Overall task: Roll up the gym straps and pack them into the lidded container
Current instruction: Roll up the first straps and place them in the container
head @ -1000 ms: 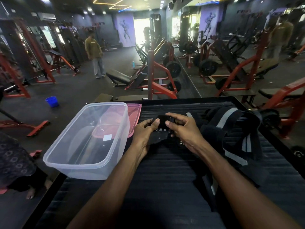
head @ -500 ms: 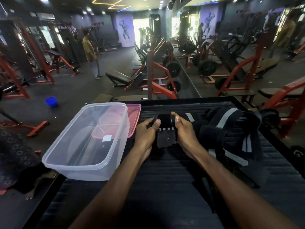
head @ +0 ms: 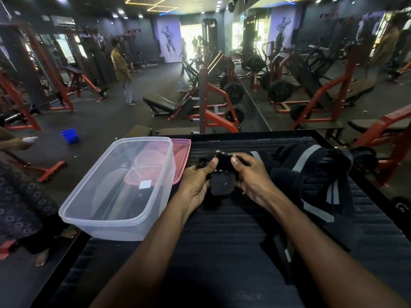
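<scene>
At frame centre, a black fabric gym strap (head: 222,172) w/ square pad is being pinched by left hand (head: 196,185) & right hand (head: 250,181), thumbs on top, prob. for tight rolling, beside clear plastic container (head: 115,214) at centre-left.

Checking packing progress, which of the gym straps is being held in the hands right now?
The small plain black strap, gripped between both thumbs; the grey-striped straps lie untouched in a heap to its right.
</scene>
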Action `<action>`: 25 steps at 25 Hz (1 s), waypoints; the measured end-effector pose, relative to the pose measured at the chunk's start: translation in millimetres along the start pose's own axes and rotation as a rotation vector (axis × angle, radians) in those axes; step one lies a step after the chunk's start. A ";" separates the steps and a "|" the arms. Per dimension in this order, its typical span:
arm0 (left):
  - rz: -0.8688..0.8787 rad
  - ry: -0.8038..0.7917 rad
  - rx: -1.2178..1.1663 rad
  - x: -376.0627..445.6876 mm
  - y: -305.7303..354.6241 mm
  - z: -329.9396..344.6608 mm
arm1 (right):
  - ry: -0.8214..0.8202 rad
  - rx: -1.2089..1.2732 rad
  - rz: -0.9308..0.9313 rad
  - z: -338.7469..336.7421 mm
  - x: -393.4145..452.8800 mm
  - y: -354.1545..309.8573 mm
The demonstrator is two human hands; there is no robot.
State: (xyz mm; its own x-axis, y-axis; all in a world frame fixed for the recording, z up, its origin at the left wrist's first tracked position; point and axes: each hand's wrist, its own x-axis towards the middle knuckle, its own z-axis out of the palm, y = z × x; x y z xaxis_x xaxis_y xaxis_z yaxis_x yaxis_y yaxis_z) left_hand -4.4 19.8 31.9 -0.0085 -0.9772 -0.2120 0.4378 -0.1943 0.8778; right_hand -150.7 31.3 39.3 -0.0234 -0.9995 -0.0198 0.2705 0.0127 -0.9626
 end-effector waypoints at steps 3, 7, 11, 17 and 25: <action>-0.121 -0.061 -0.031 -5.2 1.0 3.7 | -0.035 -0.039 -0.019 -6.6 0.2 -1.5; -0.059 -0.062 -0.021 -2.6 -4.0 4.9 | -0.107 -0.087 -0.041 -9.1 -1.1 -3.4; 0.014 -0.067 0.026 0.4 -7.0 3.9 | -0.066 0.002 0.082 -8.2 -1.4 -9.9; 0.023 -0.087 0.135 -0.4 -7.9 4.4 | -0.032 -0.085 0.031 -12.4 4.2 -3.1; 0.112 -0.059 0.152 -0.4 -8.3 4.0 | -0.067 0.021 0.113 -9.2 0.8 -8.6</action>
State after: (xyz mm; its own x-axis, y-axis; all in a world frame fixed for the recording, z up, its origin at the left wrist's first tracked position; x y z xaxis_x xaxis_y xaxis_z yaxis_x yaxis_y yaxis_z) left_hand -11.6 21.5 26.4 -0.0219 -0.9959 -0.0876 0.2978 -0.0901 0.9504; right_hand -161.9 30.7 45.1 0.0722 -0.9914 -0.1089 0.2881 0.1253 -0.9494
